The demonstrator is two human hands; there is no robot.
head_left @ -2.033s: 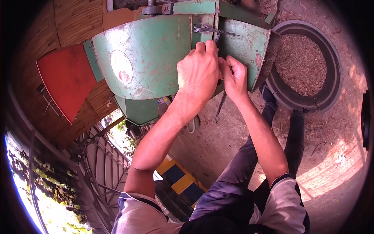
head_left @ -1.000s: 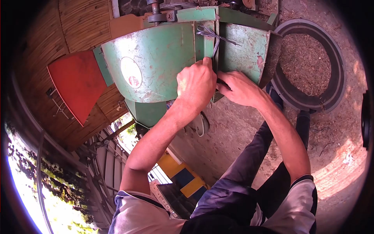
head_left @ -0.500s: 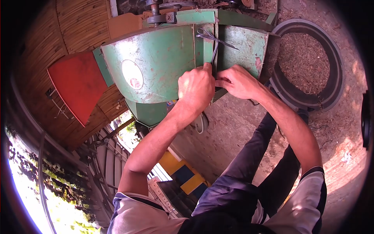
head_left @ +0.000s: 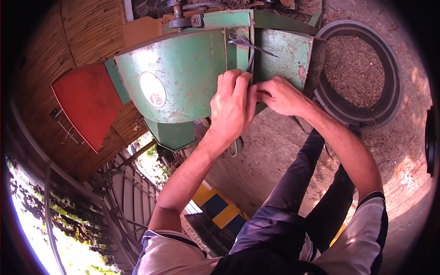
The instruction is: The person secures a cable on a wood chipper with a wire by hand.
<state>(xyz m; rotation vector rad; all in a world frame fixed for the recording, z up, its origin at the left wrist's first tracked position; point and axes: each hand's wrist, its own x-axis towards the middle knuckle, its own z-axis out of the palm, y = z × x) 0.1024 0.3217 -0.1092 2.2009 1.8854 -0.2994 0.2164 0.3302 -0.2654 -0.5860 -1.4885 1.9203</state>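
A dark strap (head_left: 241, 41) is knotted at the upper edge of the green metal machine (head_left: 192, 73), and its length runs down the seam to my hands. My left hand (head_left: 233, 103) lies against the rounded housing, its fingers bent around the strap at the seam. Beside it, my right hand (head_left: 280, 95) has thumb and forefinger pinched together at the same seam, below the green side panel (head_left: 284, 55). A loose dark strip hangs below my right hand. The fingertips of both hands are partly hidden.
A round black tub (head_left: 392, 82) holding brown shavings stands at the right. A red chute (head_left: 87, 101) juts out on the left, before bamboo-like panelling (head_left: 87, 27). A yellow and blue striped object (head_left: 224, 213) lies below. My legs (head_left: 293, 178) stand on the concrete floor.
My left hand has turned and its fingers have lifted and spread a little along the seam. My right hand stays nearly in place. The loose strip below it hangs more visibly.
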